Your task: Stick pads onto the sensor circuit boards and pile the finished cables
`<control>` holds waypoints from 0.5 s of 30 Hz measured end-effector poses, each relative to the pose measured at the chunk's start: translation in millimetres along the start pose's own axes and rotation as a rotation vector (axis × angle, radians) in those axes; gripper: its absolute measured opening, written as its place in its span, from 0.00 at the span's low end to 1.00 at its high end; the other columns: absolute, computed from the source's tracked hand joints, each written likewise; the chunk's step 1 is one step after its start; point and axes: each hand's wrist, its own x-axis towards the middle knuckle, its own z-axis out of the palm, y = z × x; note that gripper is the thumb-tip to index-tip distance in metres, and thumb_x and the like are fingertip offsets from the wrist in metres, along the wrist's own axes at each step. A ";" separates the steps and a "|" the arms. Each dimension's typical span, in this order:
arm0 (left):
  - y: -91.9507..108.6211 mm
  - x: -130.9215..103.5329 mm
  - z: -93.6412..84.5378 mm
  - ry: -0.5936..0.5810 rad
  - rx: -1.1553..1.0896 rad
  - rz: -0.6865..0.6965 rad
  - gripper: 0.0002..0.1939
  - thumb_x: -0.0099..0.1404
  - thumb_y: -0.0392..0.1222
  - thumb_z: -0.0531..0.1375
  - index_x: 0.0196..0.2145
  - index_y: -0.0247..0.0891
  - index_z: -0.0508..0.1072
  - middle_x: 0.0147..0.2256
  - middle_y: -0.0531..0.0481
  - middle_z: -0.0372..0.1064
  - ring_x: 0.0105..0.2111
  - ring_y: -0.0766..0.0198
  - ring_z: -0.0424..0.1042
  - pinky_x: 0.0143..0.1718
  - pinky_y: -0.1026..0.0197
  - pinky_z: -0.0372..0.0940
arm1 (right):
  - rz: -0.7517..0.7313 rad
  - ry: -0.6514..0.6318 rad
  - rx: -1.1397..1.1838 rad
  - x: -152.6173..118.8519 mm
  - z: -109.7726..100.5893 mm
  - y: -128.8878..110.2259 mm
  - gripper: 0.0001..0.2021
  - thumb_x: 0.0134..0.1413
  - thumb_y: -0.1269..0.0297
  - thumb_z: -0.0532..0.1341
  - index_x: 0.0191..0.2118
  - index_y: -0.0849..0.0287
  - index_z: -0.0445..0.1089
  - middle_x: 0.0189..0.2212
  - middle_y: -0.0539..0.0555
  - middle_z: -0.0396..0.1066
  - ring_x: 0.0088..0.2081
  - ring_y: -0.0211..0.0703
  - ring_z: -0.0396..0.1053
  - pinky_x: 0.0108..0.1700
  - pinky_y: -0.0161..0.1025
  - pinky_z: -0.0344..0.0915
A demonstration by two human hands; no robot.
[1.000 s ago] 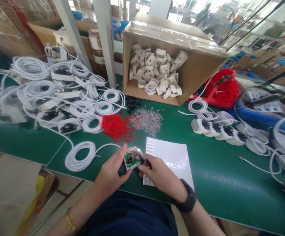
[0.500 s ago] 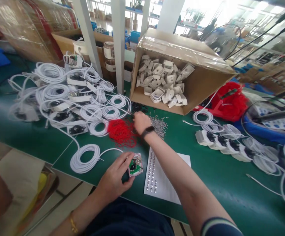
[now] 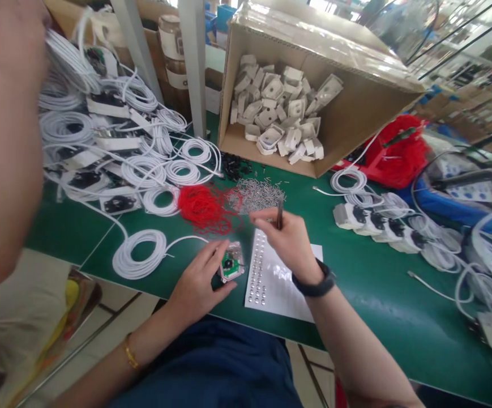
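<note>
Housing (image 3: 231, 263) with a green board inside sits in the left hand (image 3: 199, 280), gripped between thumb and fingers, low over the near side of the green bench (image 3: 368, 300). White cable from a coil (image 3: 139, 254) runs up to that hand. Curled fingers of the right hand (image 3: 290, 243) grip a slim dark tool (image 3: 280, 212), which stands nearly upright above the far part of a white sheet (image 3: 290, 283). Rows of small shiny dots (image 3: 256, 272) line the left side of the sheet, just beside the housing. Beyond the hands lie a pile of screws (image 3: 258, 195), a tangle of red wires (image 3: 201, 207) and some small black parts (image 3: 232, 165). Behind them, a carton (image 3: 360, 119) on its side holds many white shells (image 3: 271, 107). Heaped cables (image 3: 144, 170) cover the left part of the bench, four white units (image 3: 343, 216) stand in a row on the right, and another person's arm (image 3: 5, 141) blurs across the left edge.
</note>
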 end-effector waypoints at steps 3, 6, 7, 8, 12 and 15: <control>-0.5 1.2 4.3 0.032 -0.018 -0.052 0.37 0.58 0.43 0.63 0.61 0.41 0.51 0.55 0.43 0.60 0.55 0.55 0.62 0.57 0.53 0.59 | 0.103 -0.071 0.011 -46.7 13.9 4.9 0.07 0.49 0.71 0.62 0.36 0.59 0.73 0.29 0.49 0.74 0.23 0.34 0.65 0.27 0.33 0.63; -2.4 1.4 7.4 0.088 -0.024 -0.083 0.40 0.57 0.46 0.65 0.61 0.39 0.50 0.53 0.41 0.63 0.53 0.54 0.64 0.55 0.52 0.61 | 0.007 -0.034 -0.089 -67.5 36.2 12.3 0.04 0.49 0.74 0.63 0.31 0.59 0.71 0.27 0.50 0.72 0.26 0.37 0.67 0.30 0.34 0.65; -2.9 1.2 8.0 0.097 -0.021 -0.080 0.39 0.56 0.47 0.65 0.60 0.38 0.51 0.53 0.41 0.63 0.52 0.54 0.64 0.54 0.52 0.62 | -0.072 -0.021 -0.132 -69.2 41.6 14.6 0.04 0.50 0.75 0.61 0.31 0.59 0.71 0.28 0.52 0.72 0.30 0.39 0.68 0.33 0.34 0.66; -3.3 0.9 8.3 0.099 -0.017 -0.074 0.38 0.57 0.47 0.65 0.60 0.38 0.52 0.52 0.41 0.64 0.52 0.53 0.65 0.54 0.51 0.62 | -0.148 -0.022 -0.176 -69.2 45.0 16.5 0.05 0.52 0.75 0.60 0.31 0.59 0.71 0.30 0.53 0.71 0.32 0.40 0.69 0.36 0.35 0.67; -3.1 0.0 7.5 0.081 -0.015 -0.063 0.34 0.57 0.47 0.64 0.57 0.38 0.56 0.51 0.42 0.64 0.52 0.54 0.64 0.54 0.52 0.61 | -0.330 -0.189 -0.342 -63.9 39.8 16.7 0.09 0.57 0.76 0.55 0.37 0.60 0.71 0.34 0.55 0.69 0.35 0.41 0.69 0.37 0.35 0.67; -2.1 0.6 6.4 0.067 -0.021 -0.069 0.34 0.56 0.47 0.65 0.56 0.38 0.57 0.51 0.42 0.64 0.52 0.54 0.64 0.54 0.52 0.61 | -0.384 -0.328 -0.456 -62.2 31.2 9.6 0.10 0.58 0.77 0.53 0.39 0.60 0.70 0.38 0.55 0.69 0.37 0.40 0.69 0.35 0.33 0.67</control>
